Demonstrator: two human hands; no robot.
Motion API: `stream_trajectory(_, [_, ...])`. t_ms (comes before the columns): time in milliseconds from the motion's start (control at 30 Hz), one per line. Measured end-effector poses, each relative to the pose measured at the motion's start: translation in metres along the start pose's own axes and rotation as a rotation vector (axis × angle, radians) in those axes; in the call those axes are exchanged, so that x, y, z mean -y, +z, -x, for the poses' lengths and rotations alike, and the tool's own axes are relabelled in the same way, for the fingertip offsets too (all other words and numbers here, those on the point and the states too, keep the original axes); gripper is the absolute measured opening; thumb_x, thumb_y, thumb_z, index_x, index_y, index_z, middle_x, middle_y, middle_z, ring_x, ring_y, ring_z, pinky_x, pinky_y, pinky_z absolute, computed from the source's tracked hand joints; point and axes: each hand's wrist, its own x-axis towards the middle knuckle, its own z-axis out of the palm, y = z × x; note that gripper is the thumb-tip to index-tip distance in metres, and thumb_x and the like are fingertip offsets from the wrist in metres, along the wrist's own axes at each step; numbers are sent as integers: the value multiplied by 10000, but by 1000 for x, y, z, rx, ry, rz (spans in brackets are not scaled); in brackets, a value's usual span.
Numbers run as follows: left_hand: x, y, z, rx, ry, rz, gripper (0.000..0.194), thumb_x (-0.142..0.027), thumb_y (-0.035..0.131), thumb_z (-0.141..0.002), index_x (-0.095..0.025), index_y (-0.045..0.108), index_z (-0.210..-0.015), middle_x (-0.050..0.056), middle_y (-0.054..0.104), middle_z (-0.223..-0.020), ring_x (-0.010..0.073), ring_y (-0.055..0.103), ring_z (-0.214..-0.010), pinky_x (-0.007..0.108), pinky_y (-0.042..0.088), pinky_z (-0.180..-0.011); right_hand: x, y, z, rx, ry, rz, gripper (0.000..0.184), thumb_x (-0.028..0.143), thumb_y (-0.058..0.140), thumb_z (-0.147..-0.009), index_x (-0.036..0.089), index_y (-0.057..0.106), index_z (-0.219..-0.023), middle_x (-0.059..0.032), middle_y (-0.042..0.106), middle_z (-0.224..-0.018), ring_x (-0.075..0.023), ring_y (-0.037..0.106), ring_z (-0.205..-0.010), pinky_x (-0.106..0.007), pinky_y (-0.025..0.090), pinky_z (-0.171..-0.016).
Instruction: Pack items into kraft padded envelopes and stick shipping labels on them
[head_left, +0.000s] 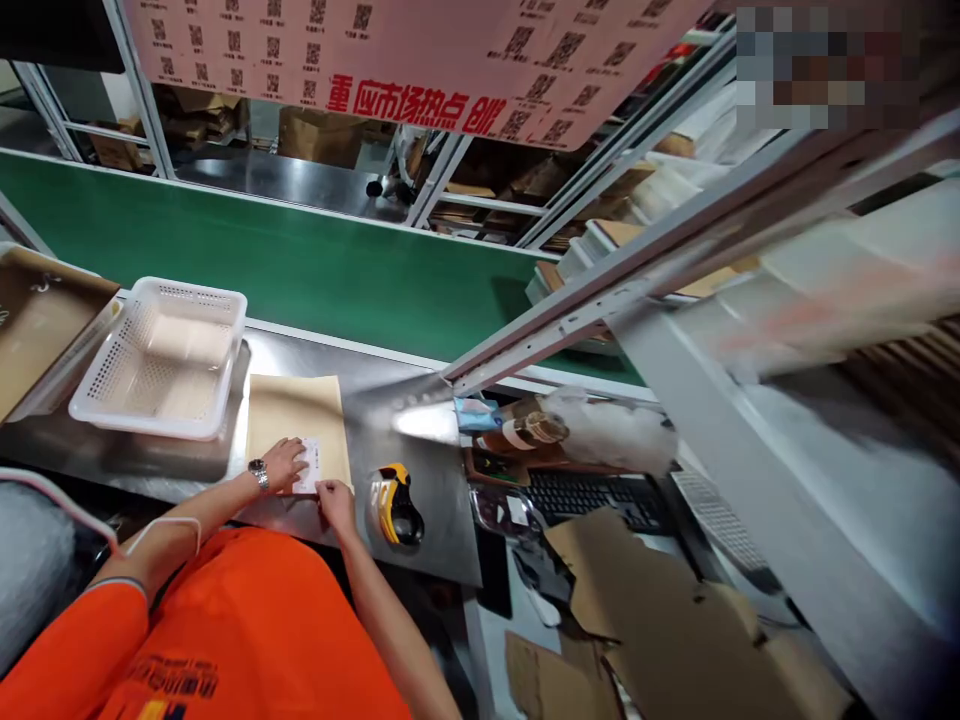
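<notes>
A tan paper envelope [296, 408] lies flat on the metal bench, with a white printed label [310, 465] on its lower part. My left hand [285, 464], a watch at the wrist, rests on the envelope with fingers spread, their tips over the label's left side. At the envelope's lower right edge, beside the label's corner, my right hand [337, 505] is closed in a pinch. The fingers hide exactly how much paper is between them. Just right of that hand sits a yellow and black tape dispenser [397, 505].
A white perforated basket [146, 425] with flat pale contents stands left of the envelope; a cardboard box [49, 310] is farther left. Behind the bench runs a green conveyor belt [337, 270]. To the right are a slanting metal frame [540, 350], a keyboard [600, 500] and cardboard pieces [645, 590].
</notes>
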Motion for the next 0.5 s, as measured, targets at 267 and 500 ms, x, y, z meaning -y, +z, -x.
stream_trajectory(267, [4, 18, 1, 159, -46, -190, 834, -424, 861, -946, -175, 558, -1681, 245, 368, -1843, 414, 301, -1740, 639, 240, -1411, -13, -23, 12, 33, 57, 321, 306, 440, 766, -936, 148, 853, -913, -240, 870, -1073, -381, 832, -1097, -398, 580, -920])
stream_trajectory(500, [-8, 10, 4, 186, -61, -196, 1021, -530, 786, -961, -65, 377, -1772, 303, 176, -1879, 450, 137, -1777, 661, 180, -1422, -19, -44, 18, -263, -30, 185, 719, 407, 674, -956, 64, 571, -1580, -290, 654, -1601, -400, 574, -1559, -469, 441, -1284])
